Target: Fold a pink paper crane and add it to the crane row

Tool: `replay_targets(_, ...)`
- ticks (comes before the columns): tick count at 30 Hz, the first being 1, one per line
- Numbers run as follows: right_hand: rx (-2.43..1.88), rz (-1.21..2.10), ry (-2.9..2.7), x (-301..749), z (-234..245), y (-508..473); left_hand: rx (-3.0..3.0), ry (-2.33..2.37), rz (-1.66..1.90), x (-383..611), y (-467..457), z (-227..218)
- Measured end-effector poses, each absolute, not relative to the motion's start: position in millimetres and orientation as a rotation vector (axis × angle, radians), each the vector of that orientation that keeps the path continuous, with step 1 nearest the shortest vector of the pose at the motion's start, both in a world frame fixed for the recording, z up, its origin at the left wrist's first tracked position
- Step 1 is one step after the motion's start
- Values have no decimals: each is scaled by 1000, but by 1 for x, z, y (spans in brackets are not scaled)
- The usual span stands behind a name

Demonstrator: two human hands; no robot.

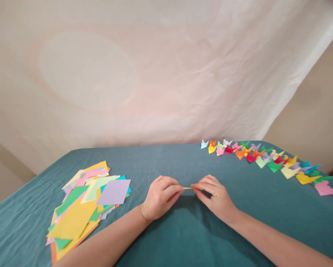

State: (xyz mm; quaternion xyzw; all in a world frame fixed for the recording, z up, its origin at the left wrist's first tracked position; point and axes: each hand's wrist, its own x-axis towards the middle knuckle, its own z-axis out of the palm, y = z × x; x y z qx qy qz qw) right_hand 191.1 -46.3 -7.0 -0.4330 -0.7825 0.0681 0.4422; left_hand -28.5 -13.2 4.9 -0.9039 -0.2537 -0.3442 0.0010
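Note:
A small folded piece of yellow-orange paper stretches between my two hands, seen nearly edge-on as a thin strip. My left hand pinches its left end between thumb and fingertips. At the right end, the thumb and fingers of my right hand are closed on the same paper. Both hands are held just over the dark green cloth, close to the middle of the table. Most of the paper is hidden by my fingers, so its folded shape cannot be made out.
Left of my hands lies a loose pile of coloured paper sheets, with a lilac square on top. Rows of folded paper cranes run along the back right edge. A green cloth covers the table; a pale sheet hangs behind.

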Motion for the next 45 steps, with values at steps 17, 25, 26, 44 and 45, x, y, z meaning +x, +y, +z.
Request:
replay_targets(17, -1043, 239, -1925, 191, -10, -47, -2840, -1007, -1102, -26, -9, 6)
replay_targets(25, -1067, 232, -1911, 191, -10, -46, -2846, -966, -1134, -26, -8, 4)
replay_targets(26, -1071, 233, -1907, 191, -11, -46, -2843, -948, -1135, -26, -8, 4)
replay_targets(44, -1016, 206, -1962, 191, -10, -48, -2925, -804, -1046, -25, -8, 6)
replay_targets(45, -1000, 203, -1981, 192, -8, -49, -2932, -784, -1045, -25, -8, 6)
